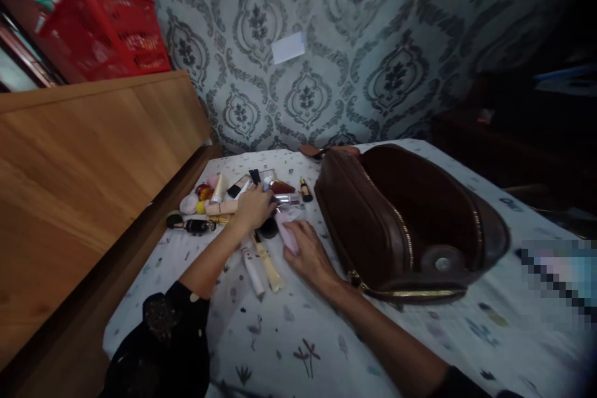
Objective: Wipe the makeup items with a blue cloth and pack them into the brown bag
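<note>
A pale pink tube-shaped item [286, 231] lies under the fingers of my right hand [308, 255], which closes around its near end. My left hand [252, 208] reaches into the pile of cosmetics, its fingers curled beside the far end of the pink item; what they pinch is hidden. A clear, silvery tube [286, 199] lies just beyond. Close below my left hand are a round black container [267, 227], a cream-yellow tube [269, 268] and a white tube [253, 272]. To the left are a peach tube [222, 208] and a black bottle [198, 226].
A dark brown zip bag [373, 217] stands unzipped on the right of the patterned cloth [280, 348]. Near it is a small dark bottle [305, 189]. A wooden panel [102, 149] borders the left side, with a red basket [112, 31] above. Patterned wallpaper [326, 93] is behind.
</note>
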Available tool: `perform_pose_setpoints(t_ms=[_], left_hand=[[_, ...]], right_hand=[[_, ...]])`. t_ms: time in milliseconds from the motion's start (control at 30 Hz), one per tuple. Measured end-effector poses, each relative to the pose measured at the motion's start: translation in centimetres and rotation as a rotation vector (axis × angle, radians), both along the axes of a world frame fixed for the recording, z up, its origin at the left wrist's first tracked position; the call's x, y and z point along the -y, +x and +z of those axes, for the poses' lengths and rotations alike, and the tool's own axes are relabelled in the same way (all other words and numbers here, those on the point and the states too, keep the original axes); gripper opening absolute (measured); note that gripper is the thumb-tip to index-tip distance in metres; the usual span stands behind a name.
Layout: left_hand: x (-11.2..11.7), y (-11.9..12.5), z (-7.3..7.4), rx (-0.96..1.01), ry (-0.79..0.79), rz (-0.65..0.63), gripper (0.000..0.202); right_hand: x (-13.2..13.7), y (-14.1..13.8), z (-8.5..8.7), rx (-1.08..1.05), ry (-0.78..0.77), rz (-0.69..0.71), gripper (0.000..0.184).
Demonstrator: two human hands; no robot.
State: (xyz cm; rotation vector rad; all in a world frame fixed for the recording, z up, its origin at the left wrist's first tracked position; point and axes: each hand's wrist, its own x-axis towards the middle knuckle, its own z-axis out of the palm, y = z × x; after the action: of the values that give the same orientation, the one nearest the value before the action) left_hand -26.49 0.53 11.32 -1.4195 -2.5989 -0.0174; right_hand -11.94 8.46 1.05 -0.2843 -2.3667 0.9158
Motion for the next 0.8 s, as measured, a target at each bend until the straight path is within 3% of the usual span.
perform_pose_setpoints(t_ms=[133, 367, 533, 633, 800], left_hand=[[0.2, 2.0, -0.1, -0.001, 0.026, -0.016, 0.026], [1.5, 2.9, -1.1, 0.093, 0.125, -0.062, 0.025], [3.1, 2.3, -1.6, 0.380, 0.474, -0.254, 0.022], [4.2, -0.6, -1.3, 0.413, 0.585, -0.083, 0.024], [7.2, -9.1, 0.3, 0.276, 0.604, 0.359, 0.035]], right_hand=[[-0.3, 0.4, 0.0, -0.037, -0.024, -0.045, 0.045], [-0.5, 0.8, 0.1, -0.107, -0.011, -0.054, 0.043], [-1.1, 0.8, 0.3, -0.118, 0.000, -0.071, 0.036], [-1.1, 0.9, 0.4, -0.130, -0.004, -0.107, 0.033], [-1.0, 0.9, 0.4, -0.116, 0.008, -0.110, 0.031]])
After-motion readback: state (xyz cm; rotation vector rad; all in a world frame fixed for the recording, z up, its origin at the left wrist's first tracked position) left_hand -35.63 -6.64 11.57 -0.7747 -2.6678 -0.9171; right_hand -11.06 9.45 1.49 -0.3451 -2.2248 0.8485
